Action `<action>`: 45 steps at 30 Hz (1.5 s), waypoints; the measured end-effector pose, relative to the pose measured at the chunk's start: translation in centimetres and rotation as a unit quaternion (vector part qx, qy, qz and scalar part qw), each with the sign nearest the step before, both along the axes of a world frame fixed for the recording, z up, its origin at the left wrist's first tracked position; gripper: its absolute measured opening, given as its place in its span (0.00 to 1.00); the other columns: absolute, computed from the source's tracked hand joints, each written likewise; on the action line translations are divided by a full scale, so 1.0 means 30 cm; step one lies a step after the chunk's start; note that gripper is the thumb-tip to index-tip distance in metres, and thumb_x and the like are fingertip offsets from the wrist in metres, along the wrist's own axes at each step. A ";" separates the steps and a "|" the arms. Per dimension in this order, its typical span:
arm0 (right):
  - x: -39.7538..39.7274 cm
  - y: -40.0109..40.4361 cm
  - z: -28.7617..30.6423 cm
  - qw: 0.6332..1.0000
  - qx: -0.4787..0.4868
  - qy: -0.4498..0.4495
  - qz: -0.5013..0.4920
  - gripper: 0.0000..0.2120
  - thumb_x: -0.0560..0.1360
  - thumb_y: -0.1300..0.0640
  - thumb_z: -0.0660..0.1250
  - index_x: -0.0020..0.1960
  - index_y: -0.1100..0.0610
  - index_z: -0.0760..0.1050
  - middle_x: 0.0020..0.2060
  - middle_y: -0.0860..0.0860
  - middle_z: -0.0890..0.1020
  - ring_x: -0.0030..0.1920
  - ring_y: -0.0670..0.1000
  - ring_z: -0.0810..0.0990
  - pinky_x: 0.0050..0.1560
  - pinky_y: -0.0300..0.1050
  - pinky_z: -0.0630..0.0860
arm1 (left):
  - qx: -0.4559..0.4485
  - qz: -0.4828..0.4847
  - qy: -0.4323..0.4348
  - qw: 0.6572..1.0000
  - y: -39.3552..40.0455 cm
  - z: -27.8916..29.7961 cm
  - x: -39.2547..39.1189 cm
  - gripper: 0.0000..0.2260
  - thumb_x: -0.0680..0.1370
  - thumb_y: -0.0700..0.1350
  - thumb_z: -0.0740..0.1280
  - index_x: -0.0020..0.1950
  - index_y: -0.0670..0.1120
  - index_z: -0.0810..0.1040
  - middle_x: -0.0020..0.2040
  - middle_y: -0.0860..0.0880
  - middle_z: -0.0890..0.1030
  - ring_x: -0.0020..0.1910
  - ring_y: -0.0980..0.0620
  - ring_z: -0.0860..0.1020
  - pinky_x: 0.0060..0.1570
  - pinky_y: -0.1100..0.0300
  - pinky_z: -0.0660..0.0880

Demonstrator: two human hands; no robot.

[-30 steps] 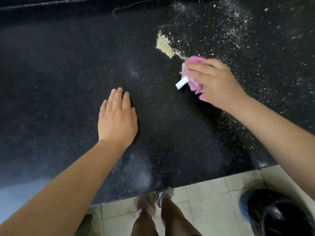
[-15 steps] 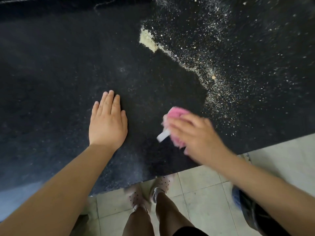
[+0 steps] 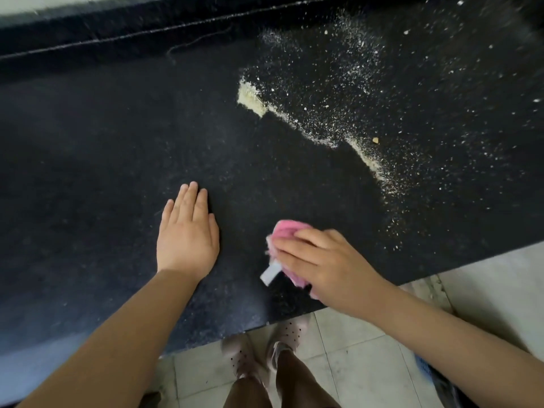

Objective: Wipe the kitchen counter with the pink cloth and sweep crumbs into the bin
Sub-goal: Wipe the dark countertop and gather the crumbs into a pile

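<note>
Black counter (image 3: 88, 142) w/ crumbs (image 3: 338, 107) strewn at back right. Left hand (image 3: 187, 231) flat, fingers straight. Right hand (image 3: 326, 266) grips bunched pink cloth (image 3: 287, 229) nr front edge.

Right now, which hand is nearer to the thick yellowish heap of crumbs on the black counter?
Left, narrowly. The left hand lies flat on the counter, below-left of the yellowish crumb heap. The right hand, gripping the pink cloth, is farther down near the counter's front edge.

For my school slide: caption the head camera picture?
Right hand wipes pink cloth across crumb-strewn black counter.
</note>
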State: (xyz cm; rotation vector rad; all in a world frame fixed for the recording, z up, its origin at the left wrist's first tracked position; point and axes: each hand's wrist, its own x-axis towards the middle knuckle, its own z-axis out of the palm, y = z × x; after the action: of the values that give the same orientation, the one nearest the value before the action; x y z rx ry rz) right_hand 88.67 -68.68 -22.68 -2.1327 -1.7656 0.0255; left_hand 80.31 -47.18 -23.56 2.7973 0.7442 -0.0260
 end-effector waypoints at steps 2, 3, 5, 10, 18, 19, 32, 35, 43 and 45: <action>0.045 -0.057 -0.027 1.000 -0.025 -0.002 -0.002 0.31 0.57 0.58 0.72 0.60 0.55 0.73 0.59 0.50 0.78 0.57 0.52 0.68 0.41 0.51 0.76 | -0.002 -0.002 0.002 1.000 -0.001 -0.003 -0.001 0.20 0.80 0.41 0.53 0.71 0.36 0.60 0.73 0.40 0.59 0.73 0.45 0.54 0.71 0.54 0.46; 0.102 -0.076 -0.037 0.999 -0.044 0.001 -0.016 0.40 0.49 0.60 0.77 0.61 0.53 0.71 0.58 0.50 0.78 0.56 0.52 0.68 0.42 0.53 0.77 | 0.000 -0.003 -0.001 1.000 0.001 -0.008 0.001 0.20 0.80 0.41 0.53 0.70 0.36 0.61 0.73 0.40 0.59 0.73 0.44 0.54 0.71 0.53 0.47; 0.247 -0.099 -0.055 0.995 -0.063 0.011 -0.079 0.47 0.41 0.64 0.77 0.60 0.51 0.68 0.57 0.50 0.79 0.56 0.54 0.71 0.43 0.57 0.77 | 0.005 -0.006 -0.013 1.000 0.004 -0.015 0.003 0.19 0.80 0.41 0.54 0.69 0.35 0.63 0.72 0.39 0.61 0.72 0.43 0.57 0.70 0.51 0.49; 0.382 -0.038 -0.002 0.978 -0.008 0.037 -0.205 0.39 0.46 0.67 0.79 0.57 0.60 0.77 0.56 0.55 0.79 0.56 0.61 0.76 0.50 0.63 0.74 | 0.000 -0.004 -0.025 1.000 0.005 -0.008 0.003 0.19 0.79 0.42 0.53 0.67 0.35 0.66 0.70 0.38 0.65 0.71 0.42 0.60 0.69 0.50 0.52; -0.211 0.262 0.046 0.986 0.088 0.097 -0.106 0.24 0.63 0.59 0.59 0.57 0.61 0.76 0.54 0.51 0.80 0.57 0.55 0.75 0.39 0.50 0.75 | -0.057 -0.013 -0.043 0.997 0.117 0.052 -0.078 0.16 0.77 0.36 0.61 0.65 0.35 0.70 0.68 0.39 0.68 0.67 0.40 0.66 0.66 0.53 0.59; -0.284 0.291 0.040 0.986 0.068 0.101 -0.110 0.22 0.66 0.58 0.56 0.58 0.60 0.76 0.55 0.51 0.79 0.57 0.55 0.75 0.40 0.49 0.76 | -0.052 0.001 -0.044 0.998 0.137 0.055 -0.106 0.15 0.76 0.35 0.61 0.63 0.34 0.71 0.67 0.37 0.69 0.65 0.38 0.68 0.65 0.49 0.62; -0.063 0.010 -0.005 0.951 -0.096 0.006 -0.294 0.41 0.41 0.62 0.79 0.55 0.55 0.78 0.56 0.49 0.79 0.52 0.54 0.69 0.38 0.48 0.73 | -0.039 -0.065 0.028 0.997 0.130 0.051 -0.254 0.22 0.81 0.47 0.53 0.74 0.42 0.55 0.75 0.46 0.52 0.74 0.50 0.47 0.71 0.56 0.44; 0.037 -0.009 0.043 0.907 -0.067 0.028 -0.415 0.33 0.51 0.66 0.78 0.56 0.54 0.78 0.57 0.50 0.79 0.53 0.61 0.73 0.48 0.50 0.71 | -0.077 -0.084 0.043 0.993 0.174 0.077 -0.257 0.21 0.81 0.45 0.51 0.74 0.43 0.54 0.75 0.49 0.52 0.74 0.52 0.48 0.70 0.60 0.43; -0.463 0.404 0.018 0.978 0.061 0.064 -0.191 0.30 0.51 0.61 0.77 0.54 0.57 0.78 0.57 0.49 0.78 0.55 0.52 0.67 0.37 0.47 0.73 | -0.018 -0.059 0.020 0.998 0.233 0.032 -0.394 0.21 0.79 0.41 0.58 0.70 0.38 0.62 0.73 0.42 0.60 0.73 0.45 0.55 0.70 0.50 0.51; -0.508 0.431 -0.016 0.984 0.028 0.050 -0.170 0.25 0.58 0.59 0.73 0.55 0.56 0.77 0.60 0.50 0.76 0.57 0.54 0.71 0.40 0.47 0.73 | 0.000 -0.058 0.018 0.998 0.232 0.017 -0.388 0.20 0.76 0.39 0.63 0.67 0.35 0.67 0.69 0.37 0.66 0.70 0.39 0.62 0.68 0.45 0.57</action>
State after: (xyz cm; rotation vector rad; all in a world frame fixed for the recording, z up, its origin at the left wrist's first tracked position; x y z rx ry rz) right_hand 73.43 -55.75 -23.16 -2.3182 -1.3125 -0.0073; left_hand 68.68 -40.21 -23.05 2.8444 0.5889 -0.0982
